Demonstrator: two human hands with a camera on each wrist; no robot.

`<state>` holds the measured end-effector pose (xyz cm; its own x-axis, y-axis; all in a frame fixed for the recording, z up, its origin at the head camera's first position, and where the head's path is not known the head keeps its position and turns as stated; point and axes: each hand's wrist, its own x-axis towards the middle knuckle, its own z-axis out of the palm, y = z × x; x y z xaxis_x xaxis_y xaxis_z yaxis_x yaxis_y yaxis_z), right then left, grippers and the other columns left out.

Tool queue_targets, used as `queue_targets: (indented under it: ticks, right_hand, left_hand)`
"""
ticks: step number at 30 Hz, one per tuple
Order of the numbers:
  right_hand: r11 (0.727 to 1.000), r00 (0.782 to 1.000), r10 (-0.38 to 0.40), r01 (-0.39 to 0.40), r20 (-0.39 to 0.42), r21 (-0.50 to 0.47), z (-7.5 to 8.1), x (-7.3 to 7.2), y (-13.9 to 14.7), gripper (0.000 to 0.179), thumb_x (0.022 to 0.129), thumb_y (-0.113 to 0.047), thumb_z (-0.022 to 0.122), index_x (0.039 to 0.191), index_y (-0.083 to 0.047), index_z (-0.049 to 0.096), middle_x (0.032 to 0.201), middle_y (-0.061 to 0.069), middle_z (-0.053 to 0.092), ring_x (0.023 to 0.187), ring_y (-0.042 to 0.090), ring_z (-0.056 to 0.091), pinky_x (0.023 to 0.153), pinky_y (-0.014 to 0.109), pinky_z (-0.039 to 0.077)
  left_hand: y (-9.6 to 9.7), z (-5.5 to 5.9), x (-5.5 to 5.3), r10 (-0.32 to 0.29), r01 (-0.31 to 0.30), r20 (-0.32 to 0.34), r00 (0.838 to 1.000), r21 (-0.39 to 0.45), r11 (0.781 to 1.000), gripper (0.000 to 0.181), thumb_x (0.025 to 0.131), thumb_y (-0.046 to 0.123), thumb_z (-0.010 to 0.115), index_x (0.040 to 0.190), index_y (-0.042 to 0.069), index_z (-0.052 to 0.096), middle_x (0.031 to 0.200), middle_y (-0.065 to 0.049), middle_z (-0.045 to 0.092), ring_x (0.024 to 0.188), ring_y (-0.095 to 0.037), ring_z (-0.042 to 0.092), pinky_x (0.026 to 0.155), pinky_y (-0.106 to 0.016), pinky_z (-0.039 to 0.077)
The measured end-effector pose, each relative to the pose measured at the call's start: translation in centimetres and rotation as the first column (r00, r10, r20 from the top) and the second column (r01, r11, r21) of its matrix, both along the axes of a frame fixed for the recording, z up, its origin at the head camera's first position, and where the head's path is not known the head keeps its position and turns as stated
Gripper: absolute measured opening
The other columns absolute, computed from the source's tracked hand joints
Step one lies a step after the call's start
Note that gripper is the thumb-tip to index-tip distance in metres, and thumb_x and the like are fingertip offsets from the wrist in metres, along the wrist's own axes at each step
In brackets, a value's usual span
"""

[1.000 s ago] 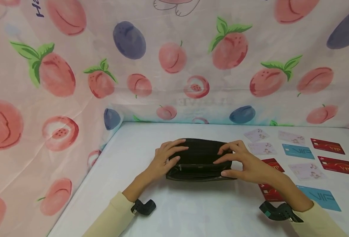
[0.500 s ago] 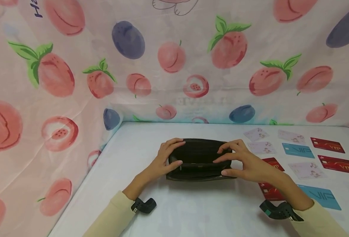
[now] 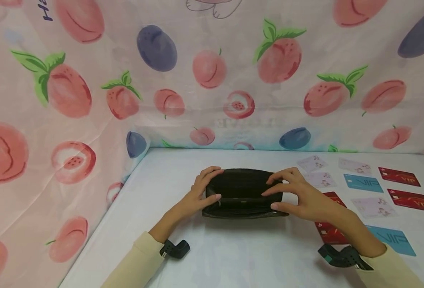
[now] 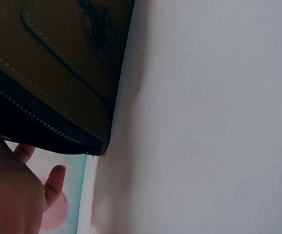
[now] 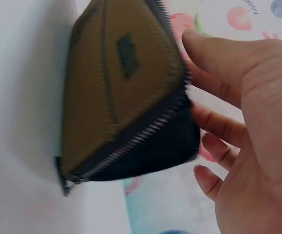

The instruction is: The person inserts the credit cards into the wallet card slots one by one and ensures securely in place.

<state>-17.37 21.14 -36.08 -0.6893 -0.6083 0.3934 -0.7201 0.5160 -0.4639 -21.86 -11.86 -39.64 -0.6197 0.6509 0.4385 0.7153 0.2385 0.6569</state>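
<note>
A long zip-around wallet (image 3: pixel 243 203) stands unzipped on the white table, its dark inside and divider facing up. My left hand (image 3: pixel 199 192) holds its left end, thumb at the inner front corner and fingers along the back edge. At the right end, my right hand (image 3: pixel 303 200) grips the wallet, with the thumb on the front edge and fingertips reaching inside. The left wrist view gives the wallet's brown outer side (image 4: pixel 58 63) with stitching and a dark emblem. Metal zip teeth run round the gaping end of the wallet (image 5: pixel 126 97) in the right wrist view.
Several cards lie on the right of the table: red VIP cards (image 3: pixel 399 177), blue VIP cards (image 3: pixel 363 183) and pale pink ones (image 3: pixel 374 207). Some are partly under the right forearm. A fruit-printed cloth (image 3: pixel 204 104) hangs behind and to the left.
My left fingers have drawn back from the wallet's inside to its back left edge, and the left thumb has shifted slightly inward. The right hand has moved slightly right.
</note>
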Motion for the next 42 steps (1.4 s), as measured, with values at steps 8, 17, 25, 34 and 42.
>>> queue_targets:
  ticks: [8,17,25,34,42]
  right_hand:
    - [0.966,0.964,-0.255,0.252,-0.074,-0.051,3.1,0.3,2.7,0.027,0.085,-0.014,0.074,0.111,-0.021,0.071,0.118,0.001,0.056,0.114,0.023,0.04,0.082,0.054,0.041]
    - [0.884,0.883,-0.468,0.468,0.049,0.002,2.6,0.6,9.2,0.031,0.09,-0.022,0.069,0.121,-0.02,0.066,0.118,0.008,0.062,0.091,-0.009,0.046,0.065,0.017,0.046]
    - [0.874,0.859,-0.486,0.477,0.163,0.091,0.9,-0.2,13.3,0.033,0.091,-0.024,0.068,0.123,-0.016,0.064,0.119,0.014,0.062,0.096,-0.002,0.052,0.068,0.021,0.047]
    - [0.872,0.851,-0.48,0.438,0.212,0.217,-1.0,1.5,13.8,0.037,0.086,-0.03,0.073,0.12,-0.017,0.066,0.105,0.002,0.064,0.09,0.016,0.056,0.069,0.027,0.049]
    - [0.846,0.808,-0.51,0.41,0.296,0.341,-2.6,3.3,14.9,0.051,0.079,-0.038,0.077,0.123,-0.016,0.062,0.11,0.004,0.063,0.089,0.017,0.056,0.067,0.025,0.048]
  left_hand:
    - [0.4,-1.1,-0.5,-0.042,0.042,-0.005,0.999,0.063,0.997,0.065,0.091,0.003,0.06,0.147,0.002,0.027,0.149,-0.016,0.017,0.138,-0.028,0.014,0.106,-0.056,0.018]
    - [0.8,1.8,1.5,-0.068,0.063,0.068,0.995,0.078,0.995,0.064,0.087,-0.013,0.057,0.142,-0.013,0.024,0.144,-0.031,0.014,0.135,-0.042,0.014,0.104,-0.061,0.018]
    - [1.4,2.0,1.8,-0.009,-0.011,0.162,0.987,0.122,0.992,0.057,0.087,-0.014,0.042,0.142,-0.011,0.027,0.147,-0.025,0.013,0.137,-0.038,0.013,0.104,-0.056,0.018]
    - [1.6,1.9,1.9,0.009,-0.042,0.197,0.98,0.16,0.986,0.048,0.093,-0.012,0.041,0.14,-0.012,0.031,0.147,-0.024,0.017,0.138,-0.037,0.014,0.106,-0.054,0.017]
    - [0.8,-0.4,0.2,-0.047,0.032,0.112,0.993,0.136,0.99,0.062,0.086,-0.013,0.051,0.143,-0.009,0.027,0.148,-0.025,0.014,0.138,-0.037,0.012,0.105,-0.057,0.017]
